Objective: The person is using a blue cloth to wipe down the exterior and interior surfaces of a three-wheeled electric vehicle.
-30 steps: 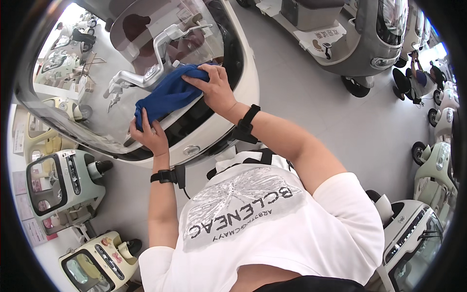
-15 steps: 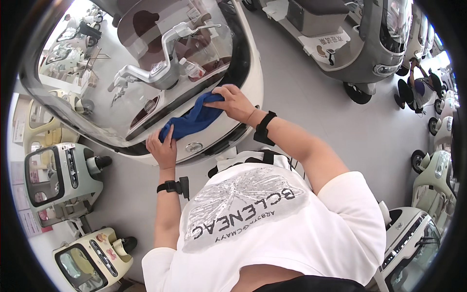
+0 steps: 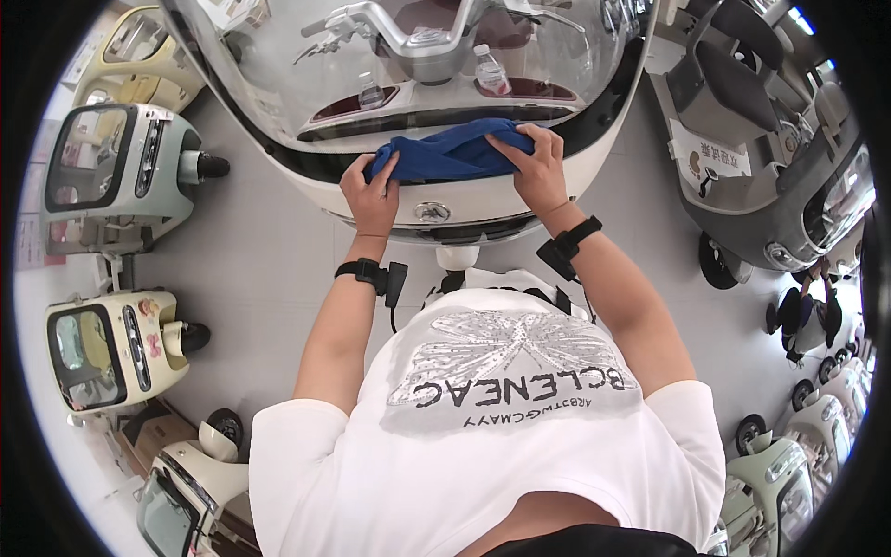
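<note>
A folded blue cloth [image 3: 452, 155] stretches sideways between my hands, at the lower edge of the windshield [image 3: 306, 107] of a white enclosed scooter [image 3: 492, 198]. My left hand [image 3: 373, 200] pinches the cloth's left end, thumb and fingers closed on it. At the other end, my right hand [image 3: 538, 169] grips the fabric, its thumb along the lower side. Just below the cloth is a round silver emblem [image 3: 432, 213] on the white front panel. The cloth hides part of the black strip under the glass.
Behind the windshield are handlebars [image 3: 436, 42] and two plastic bottles, one with a red label [image 3: 492, 72]. A grey scooter [image 3: 756, 186] stands to the right, with a person [image 3: 806, 311] beyond it. Green [image 3: 111, 176] and cream [image 3: 116, 351] small vehicles line the left.
My view has turned, so the white scooter now sits more centred and level. The cloth lies straighter across, and both hands still hold its ends.
</note>
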`<action>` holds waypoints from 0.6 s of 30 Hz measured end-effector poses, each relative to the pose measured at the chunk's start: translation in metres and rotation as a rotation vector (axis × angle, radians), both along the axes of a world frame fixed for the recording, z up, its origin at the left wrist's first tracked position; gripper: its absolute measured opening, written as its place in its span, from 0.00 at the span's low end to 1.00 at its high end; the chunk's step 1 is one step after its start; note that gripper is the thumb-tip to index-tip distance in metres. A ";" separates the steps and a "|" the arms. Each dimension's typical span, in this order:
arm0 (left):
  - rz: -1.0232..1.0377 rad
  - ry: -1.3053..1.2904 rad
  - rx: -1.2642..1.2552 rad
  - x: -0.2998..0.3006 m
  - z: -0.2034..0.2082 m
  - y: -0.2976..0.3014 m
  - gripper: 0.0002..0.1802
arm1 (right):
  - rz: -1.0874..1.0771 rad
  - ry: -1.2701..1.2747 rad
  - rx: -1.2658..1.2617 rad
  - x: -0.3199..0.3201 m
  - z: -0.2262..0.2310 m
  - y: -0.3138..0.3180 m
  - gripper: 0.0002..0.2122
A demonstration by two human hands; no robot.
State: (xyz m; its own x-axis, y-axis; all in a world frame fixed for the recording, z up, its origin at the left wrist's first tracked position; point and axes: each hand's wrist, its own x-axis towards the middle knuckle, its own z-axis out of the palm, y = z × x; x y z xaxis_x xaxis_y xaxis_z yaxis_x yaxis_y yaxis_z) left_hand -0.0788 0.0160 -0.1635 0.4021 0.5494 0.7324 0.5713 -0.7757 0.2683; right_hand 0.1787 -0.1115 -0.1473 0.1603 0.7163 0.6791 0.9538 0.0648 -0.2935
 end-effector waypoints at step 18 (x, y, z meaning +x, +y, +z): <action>-0.097 0.067 -0.551 -0.080 -0.061 -0.028 0.28 | 0.135 0.192 -0.457 -0.057 -0.032 -0.032 0.34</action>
